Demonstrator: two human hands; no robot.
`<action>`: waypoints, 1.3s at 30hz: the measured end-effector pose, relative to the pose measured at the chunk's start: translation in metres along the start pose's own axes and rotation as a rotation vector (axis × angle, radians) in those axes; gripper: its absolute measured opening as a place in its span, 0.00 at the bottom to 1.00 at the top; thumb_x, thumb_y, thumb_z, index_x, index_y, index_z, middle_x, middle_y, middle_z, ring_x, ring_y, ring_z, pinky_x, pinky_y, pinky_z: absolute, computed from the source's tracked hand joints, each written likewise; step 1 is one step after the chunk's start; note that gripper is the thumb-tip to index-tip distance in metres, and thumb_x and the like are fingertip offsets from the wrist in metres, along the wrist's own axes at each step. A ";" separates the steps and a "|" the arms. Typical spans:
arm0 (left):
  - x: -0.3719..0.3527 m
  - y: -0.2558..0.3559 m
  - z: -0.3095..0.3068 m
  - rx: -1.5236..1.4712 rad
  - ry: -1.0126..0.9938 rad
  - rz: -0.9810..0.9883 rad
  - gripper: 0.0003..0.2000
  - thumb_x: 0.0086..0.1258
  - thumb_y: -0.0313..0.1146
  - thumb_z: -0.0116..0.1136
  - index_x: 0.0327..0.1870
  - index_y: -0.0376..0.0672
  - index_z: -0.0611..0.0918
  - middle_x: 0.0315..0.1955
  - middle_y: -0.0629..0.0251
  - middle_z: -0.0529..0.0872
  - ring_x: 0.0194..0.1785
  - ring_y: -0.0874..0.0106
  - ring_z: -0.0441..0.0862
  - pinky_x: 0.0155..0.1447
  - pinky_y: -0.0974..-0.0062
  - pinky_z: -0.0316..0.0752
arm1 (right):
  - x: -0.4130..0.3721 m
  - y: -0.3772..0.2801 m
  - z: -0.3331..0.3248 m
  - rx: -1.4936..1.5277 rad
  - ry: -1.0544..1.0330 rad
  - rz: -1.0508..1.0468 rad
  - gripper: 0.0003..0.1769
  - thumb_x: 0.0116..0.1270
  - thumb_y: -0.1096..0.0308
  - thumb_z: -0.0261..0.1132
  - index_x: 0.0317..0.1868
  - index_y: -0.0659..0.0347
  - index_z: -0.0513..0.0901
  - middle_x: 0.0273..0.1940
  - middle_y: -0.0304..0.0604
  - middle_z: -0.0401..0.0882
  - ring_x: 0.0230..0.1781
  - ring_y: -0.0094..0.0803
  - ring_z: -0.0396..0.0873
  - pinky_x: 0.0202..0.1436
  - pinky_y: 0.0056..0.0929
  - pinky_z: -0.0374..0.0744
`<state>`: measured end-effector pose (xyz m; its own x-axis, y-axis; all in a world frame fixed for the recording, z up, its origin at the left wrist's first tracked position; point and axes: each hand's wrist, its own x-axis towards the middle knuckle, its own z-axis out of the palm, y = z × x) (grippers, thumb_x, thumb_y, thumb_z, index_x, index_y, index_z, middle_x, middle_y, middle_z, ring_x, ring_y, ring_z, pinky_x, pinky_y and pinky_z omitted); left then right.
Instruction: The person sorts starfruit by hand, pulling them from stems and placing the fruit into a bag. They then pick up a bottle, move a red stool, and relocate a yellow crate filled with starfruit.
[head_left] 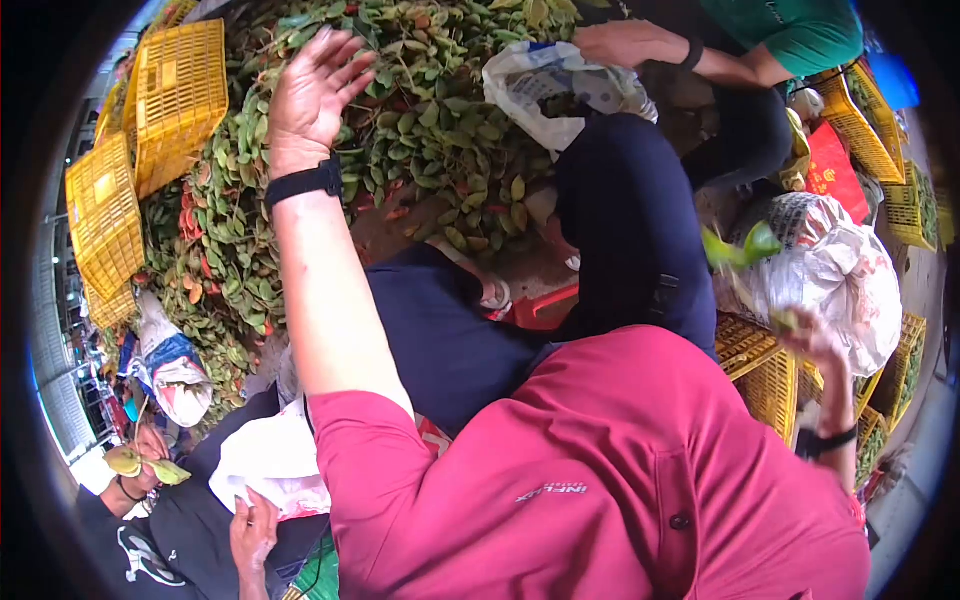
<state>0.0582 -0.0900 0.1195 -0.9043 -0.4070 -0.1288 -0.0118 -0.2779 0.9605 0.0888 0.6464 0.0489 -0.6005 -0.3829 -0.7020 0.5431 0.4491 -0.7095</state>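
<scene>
My left hand [318, 92] is raised over a wide heap of leafy cuttings [420, 130], fingers apart and palm showing, with nothing in it. A dark band circles that wrist. On the other side, my right hand [818, 342] is at the near side of a stuffed white sack [830, 270], smeared by motion. A small greenish bit shows at its fingertips; I cannot tell whether the fingers grip it. Just beyond them, a blurred green leafy sprig [745, 246] overlaps the sack in this view.
Yellow crates [180, 100] stack at the left, and more yellow crates [770, 390] stand under the sack. Across the heap, a co-worker's hand [635, 45] is at an opened white bag [570, 95]. At lower left, another person holds leaves [150, 465] beside a white bag [270, 465].
</scene>
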 end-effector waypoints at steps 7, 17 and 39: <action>0.022 -0.283 -0.106 -0.171 0.644 -0.537 0.09 0.66 0.33 0.51 0.28 0.40 0.81 0.27 0.54 0.84 0.34 0.57 0.84 0.40 0.57 0.80 | -0.023 0.127 0.014 -0.010 0.347 0.563 0.24 0.69 0.51 0.67 0.58 0.58 0.80 0.41 0.38 0.82 0.35 0.26 0.81 0.37 0.25 0.79; -0.026 -0.424 -0.032 0.934 0.575 -0.392 0.20 0.66 0.41 0.65 0.52 0.34 0.85 0.43 0.47 0.87 0.45 0.51 0.86 0.50 0.55 0.80 | 0.030 0.101 0.054 -0.134 0.341 0.809 0.21 0.71 0.53 0.66 0.57 0.56 0.80 0.41 0.41 0.85 0.33 0.30 0.83 0.36 0.30 0.82; -0.001 -0.389 -0.071 -0.743 0.510 -0.440 0.14 0.77 0.36 0.49 0.50 0.35 0.81 0.50 0.53 0.83 0.49 0.56 0.82 0.56 0.53 0.79 | 0.089 0.082 0.076 -0.113 0.421 0.749 0.17 0.73 0.53 0.63 0.53 0.55 0.84 0.40 0.40 0.86 0.32 0.27 0.82 0.36 0.31 0.82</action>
<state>0.0945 -0.0432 -0.2717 -0.5905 -0.4138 -0.6929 0.1259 -0.8953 0.4273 0.1250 0.5877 -0.0762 -0.2873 0.3669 -0.8848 0.8343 0.5496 -0.0430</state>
